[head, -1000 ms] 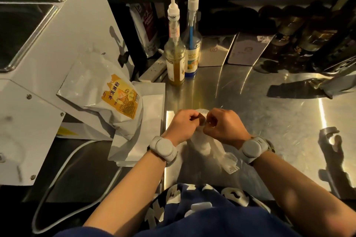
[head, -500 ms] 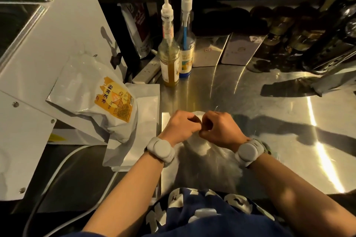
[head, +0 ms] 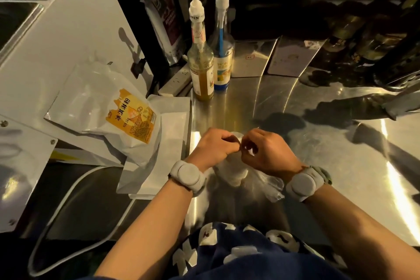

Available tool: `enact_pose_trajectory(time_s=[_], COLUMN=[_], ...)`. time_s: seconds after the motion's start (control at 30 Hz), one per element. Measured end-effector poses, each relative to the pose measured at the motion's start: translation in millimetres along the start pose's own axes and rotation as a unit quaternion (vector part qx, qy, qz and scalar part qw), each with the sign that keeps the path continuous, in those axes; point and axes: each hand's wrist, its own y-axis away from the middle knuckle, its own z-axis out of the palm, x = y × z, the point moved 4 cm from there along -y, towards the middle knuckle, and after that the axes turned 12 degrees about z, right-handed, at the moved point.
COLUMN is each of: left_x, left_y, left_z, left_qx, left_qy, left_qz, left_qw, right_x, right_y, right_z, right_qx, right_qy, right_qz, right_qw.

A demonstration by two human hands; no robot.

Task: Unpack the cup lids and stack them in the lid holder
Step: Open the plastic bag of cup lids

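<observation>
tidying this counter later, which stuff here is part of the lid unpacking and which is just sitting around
Part of the job:
- plastic sleeve of lids
- left hand and right hand, both pinching its top end

Just lying about:
- white powder bag with orange label
- two pump syrup bottles
- power strip
- white cable

No lid holder is visible.

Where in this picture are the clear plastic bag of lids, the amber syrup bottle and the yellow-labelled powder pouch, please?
clear plastic bag of lids (head: 271,186), head view, on its crumpled loose end.
amber syrup bottle (head: 202,79), head view, on its glass body.
yellow-labelled powder pouch (head: 133,118), head view, on its label.
</observation>
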Motion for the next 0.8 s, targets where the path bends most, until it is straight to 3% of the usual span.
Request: enact_pose_trajectory(time_s=[0.2, 0.43, 0.8], left_x=[7, 15, 7], left_y=[1, 2, 11], left_z=[5, 2, 11], left_qx=[0.004, 0.035, 0.054], left_qy=[-0.018, -0.005, 0.025], left_qz=[0.004, 0.007, -0.021], left_qw=[1.0, 0.999, 0.998], right_x=[4, 4, 11], right_y=[-6, -8, 2], right_z=[0, 3, 17], right_qx=[-0.017, 0.018, 0.043], right_qy=[0.012, -0.034, -0.138], right_qz=[-0.017, -0.018, 0.062], right_qw=[1.0, 0.999, 0.988])
